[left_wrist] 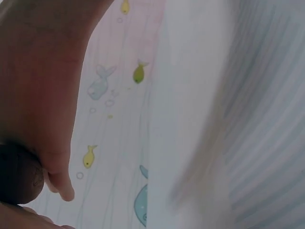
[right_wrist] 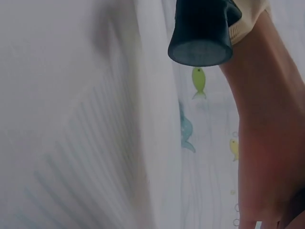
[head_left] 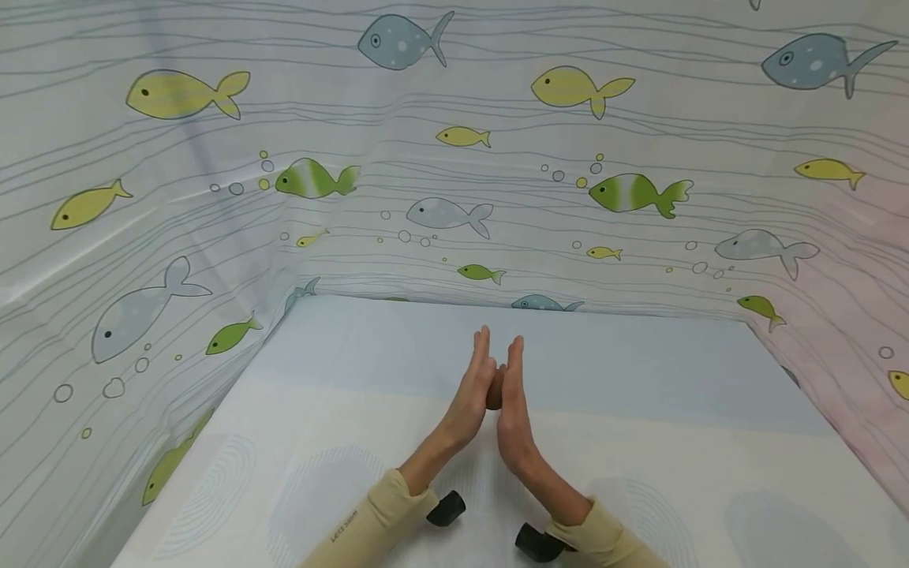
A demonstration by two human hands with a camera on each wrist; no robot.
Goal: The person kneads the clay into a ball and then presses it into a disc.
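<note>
Both hands are raised over the table, palms facing each other with fingers straight and pointing away. Between the palms sits a dark brown rounded lump (head_left: 495,391), its sides covered by them. My left hand (head_left: 472,401) presses it from the left, and my right hand (head_left: 514,412) from the right. Seen from the left wrist, the lump (left_wrist: 21,174) has a smooth, dark surface with a faint crease near its end. Only a dark sliver of the lump (right_wrist: 296,210) shows in the right wrist view, beside the other hand.
A pale cloth with faint blue patterns covers the table (head_left: 675,379). Fish-printed curtains (head_left: 525,173) surround it at the back and sides. Black wrist cameras (head_left: 446,509) sit by the cuffs of the beige sleeves (head_left: 376,517).
</note>
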